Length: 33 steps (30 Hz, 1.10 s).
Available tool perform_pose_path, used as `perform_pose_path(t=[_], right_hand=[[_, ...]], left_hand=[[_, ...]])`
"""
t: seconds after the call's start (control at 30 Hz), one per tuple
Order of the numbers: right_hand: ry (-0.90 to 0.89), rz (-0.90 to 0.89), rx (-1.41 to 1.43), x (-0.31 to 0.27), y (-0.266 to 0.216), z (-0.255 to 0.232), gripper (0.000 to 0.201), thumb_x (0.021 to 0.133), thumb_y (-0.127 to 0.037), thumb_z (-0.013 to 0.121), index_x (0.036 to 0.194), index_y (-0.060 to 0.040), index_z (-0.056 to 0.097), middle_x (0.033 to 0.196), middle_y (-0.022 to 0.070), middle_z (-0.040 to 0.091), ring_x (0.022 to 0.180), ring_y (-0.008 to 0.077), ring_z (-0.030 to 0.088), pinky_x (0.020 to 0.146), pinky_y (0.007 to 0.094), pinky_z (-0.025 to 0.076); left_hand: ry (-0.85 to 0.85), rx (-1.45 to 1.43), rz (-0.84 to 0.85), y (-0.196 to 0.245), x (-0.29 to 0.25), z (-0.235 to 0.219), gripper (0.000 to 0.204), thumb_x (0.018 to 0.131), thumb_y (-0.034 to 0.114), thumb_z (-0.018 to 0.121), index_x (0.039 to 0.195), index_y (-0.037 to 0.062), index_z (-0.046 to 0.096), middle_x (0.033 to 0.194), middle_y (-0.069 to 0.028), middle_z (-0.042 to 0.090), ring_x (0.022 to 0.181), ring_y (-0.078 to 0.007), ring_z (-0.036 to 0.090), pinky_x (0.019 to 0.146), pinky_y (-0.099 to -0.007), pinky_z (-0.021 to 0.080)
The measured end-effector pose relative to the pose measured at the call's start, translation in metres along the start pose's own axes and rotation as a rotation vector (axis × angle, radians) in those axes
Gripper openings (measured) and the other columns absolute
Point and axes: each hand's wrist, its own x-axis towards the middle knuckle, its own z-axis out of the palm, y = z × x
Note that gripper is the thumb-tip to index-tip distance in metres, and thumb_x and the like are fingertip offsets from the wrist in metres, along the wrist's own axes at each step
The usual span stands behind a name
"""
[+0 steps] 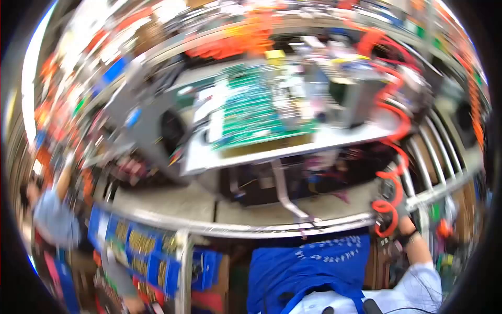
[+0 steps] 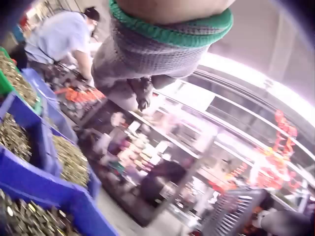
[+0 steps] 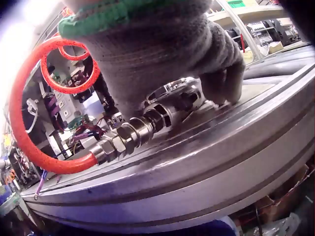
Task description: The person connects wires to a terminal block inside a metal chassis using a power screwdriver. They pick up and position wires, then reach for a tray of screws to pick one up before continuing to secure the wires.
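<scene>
My right hand (image 3: 162, 59), in a grey knit glove with a green cuff, grips a silver air tool (image 3: 179, 101) low over a metal rail (image 3: 197, 172). Metal couplings (image 3: 123, 140) join the tool to a red coiled hose (image 3: 29, 142). The tool's far end is hidden under the glove. In the head view my gloved left hand (image 1: 117, 275) is over blue bins (image 1: 157, 261) at the lower left. From the left wrist, brass-coloured small parts (image 2: 69, 160) fill the bins beside that hand. Its fingers are blurred, and I cannot tell whether they hold something.
A white board (image 1: 251, 157) on the bench carries a large green circuit board (image 1: 251, 110). A grey box (image 1: 361, 97) stands to its right. Along the bench's front runs a metal rail (image 1: 235, 227). Another person (image 1: 52, 214) works at the left. Metal bars (image 1: 439, 141) are at the right.
</scene>
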Motion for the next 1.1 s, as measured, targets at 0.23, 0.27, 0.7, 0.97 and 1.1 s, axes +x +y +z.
perform_pose_path(t=[0.23, 0.27, 0.7, 0.97, 1.1], right_hand=[[0.505, 0.460, -0.257, 0.059, -0.003, 0.031, 0.096, 0.063, -0.049, 0.081, 0.139, -0.0083, 0.039, 0.127, 0.0183, 0.049, 0.118, 0.0333, 0.049, 0.095, 0.0459, 0.040], [0.446, 0.511, -0.135, 0.063, 0.003, 0.035, 0.114, 0.056, -0.065, 0.077, 0.145, -0.0140, 0.028, 0.139, 0.0233, 0.036, 0.128, 0.0415, 0.036, 0.100, 0.0527, 0.032], [1.035, 0.345, 0.081, -0.015, -0.044, -0.003, 0.077, 0.070, -0.017, 0.074, 0.135, 0.0039, 0.038, 0.131, 0.0265, 0.045, 0.123, 0.0411, 0.044, 0.105, 0.0447, 0.036], [1.046, 0.071, 0.151, 0.015, -0.068, -0.046, 0.074, 0.073, -0.018, 0.071, 0.136, 0.0029, 0.039, 0.131, 0.0246, 0.047, 0.122, 0.0390, 0.048, 0.103, 0.0434, 0.039], [1.128, -0.003, 0.297, 0.049, -0.060, -0.075, 0.069, 0.075, -0.019, 0.069, 0.135, 0.0017, 0.042, 0.125, 0.0219, 0.055, 0.115, 0.0321, 0.056, 0.098, 0.0413, 0.043]], left_hand=[[-0.978, -0.032, 0.269, 0.124, -0.124, 0.184, 0.030, 0.084, 0.009, 0.057, 0.111, -0.0045, 0.062, 0.099, -0.0090, 0.066, 0.074, -0.0166, 0.061, 0.060, -0.0277, 0.047], [-0.925, 0.042, 0.574, 0.130, -0.129, 0.217, 0.030, 0.085, 0.013, 0.063, 0.114, 0.0028, 0.062, 0.078, -0.0111, 0.063, 0.069, -0.0238, 0.064, 0.061, -0.0339, 0.048], [-0.695, 0.232, 0.747, 0.168, -0.123, 0.347, 0.025, 0.085, 0.011, 0.064, 0.108, 0.0042, 0.065, 0.082, -0.0143, 0.061, 0.071, -0.0281, 0.060, 0.066, -0.0345, 0.048], [-0.683, 0.226, 0.725, 0.165, -0.115, 0.351, 0.024, 0.084, 0.012, 0.065, 0.107, 0.0049, 0.066, 0.082, -0.0141, 0.062, 0.074, -0.0289, 0.060, 0.068, -0.0354, 0.047], [-0.700, 0.176, 0.751, 0.163, -0.113, 0.351, 0.024, 0.084, 0.013, 0.066, 0.107, 0.0062, 0.066, 0.080, -0.0138, 0.063, 0.072, -0.0299, 0.061, 0.067, -0.0364, 0.048]])
